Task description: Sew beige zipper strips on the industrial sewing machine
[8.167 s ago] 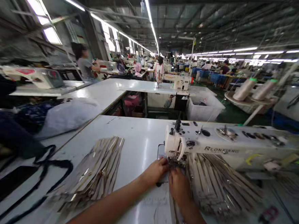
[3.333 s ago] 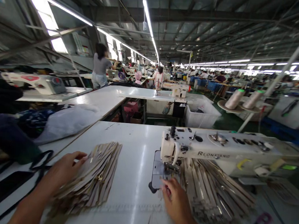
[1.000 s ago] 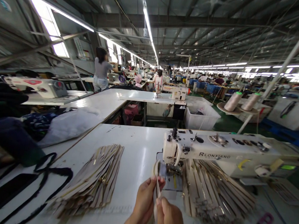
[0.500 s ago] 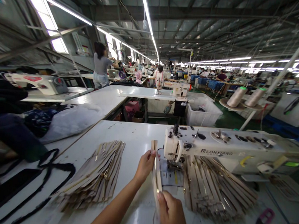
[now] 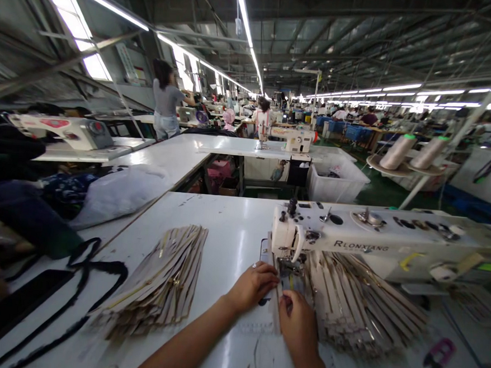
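Note:
A narrow beige zipper lies lengthwise on the white table, just left of the needle area of the sewing machine. My left hand, with a ring on one finger, has its bent fingertips pressed on the zipper close to the presser foot. Nearer to me, my right hand pinches the zipper's edge between thumb and curled fingers. Similar zippers with gold-coloured metal parts are fanned out in a left pile and a right pile, the latter partly under the machine arm.
Pink-handled thread snips lie at the front right. Black cord trails across the left side. Two thread cones stand behind the machine. A white bin sits beyond the table, and a person stands far left.
Both hands have brought the zipper from a raised position down onto the table beside the needle area. My left hand has turned over onto it, and my right hand has moved up and forward.

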`<state>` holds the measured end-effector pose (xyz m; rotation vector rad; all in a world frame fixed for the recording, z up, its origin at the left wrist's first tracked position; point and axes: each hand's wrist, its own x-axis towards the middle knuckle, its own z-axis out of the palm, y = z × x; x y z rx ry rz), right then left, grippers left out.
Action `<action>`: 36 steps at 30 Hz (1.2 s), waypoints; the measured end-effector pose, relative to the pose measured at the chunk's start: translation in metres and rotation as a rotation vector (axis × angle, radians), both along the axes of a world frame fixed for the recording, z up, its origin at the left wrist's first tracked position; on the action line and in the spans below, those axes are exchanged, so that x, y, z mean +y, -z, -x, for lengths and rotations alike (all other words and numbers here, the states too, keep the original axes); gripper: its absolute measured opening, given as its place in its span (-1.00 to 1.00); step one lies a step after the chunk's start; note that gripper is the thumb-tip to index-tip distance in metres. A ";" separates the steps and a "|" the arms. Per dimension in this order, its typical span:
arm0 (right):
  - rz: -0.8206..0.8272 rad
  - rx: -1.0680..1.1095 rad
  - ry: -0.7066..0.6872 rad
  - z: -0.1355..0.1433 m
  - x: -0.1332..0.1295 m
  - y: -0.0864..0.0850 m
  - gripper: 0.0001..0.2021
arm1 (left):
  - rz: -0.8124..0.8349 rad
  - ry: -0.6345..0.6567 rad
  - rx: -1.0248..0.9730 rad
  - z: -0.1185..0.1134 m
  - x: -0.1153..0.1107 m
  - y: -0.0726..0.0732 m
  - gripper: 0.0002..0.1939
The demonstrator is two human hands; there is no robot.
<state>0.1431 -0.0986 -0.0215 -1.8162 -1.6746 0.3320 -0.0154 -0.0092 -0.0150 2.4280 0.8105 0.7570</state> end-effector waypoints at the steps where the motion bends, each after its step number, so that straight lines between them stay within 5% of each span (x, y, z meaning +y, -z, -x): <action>1: 0.000 0.026 -0.007 -0.002 0.000 0.002 -0.79 | -0.014 -0.007 0.013 0.000 0.001 0.001 -0.79; 7: -0.021 0.087 -0.039 -0.005 -0.001 0.012 -0.74 | -0.064 -0.061 0.069 0.001 -0.003 -0.001 -0.78; 15: 0.014 -0.121 -0.087 -0.008 -0.008 0.008 -0.67 | -0.140 -0.042 0.123 0.002 -0.003 -0.002 -0.75; 23: -0.085 -0.205 -0.144 -0.013 -0.026 0.024 -0.67 | -0.131 -0.037 0.103 0.003 -0.002 0.000 -0.76; 30: 0.042 -0.386 -0.243 -0.014 0.001 0.009 -0.62 | -0.121 -0.052 0.090 0.005 0.017 0.004 -0.75; 36: 0.061 -0.427 -0.195 -0.007 0.027 -0.001 -0.61 | -0.079 -0.063 0.070 -0.001 0.047 0.006 -0.77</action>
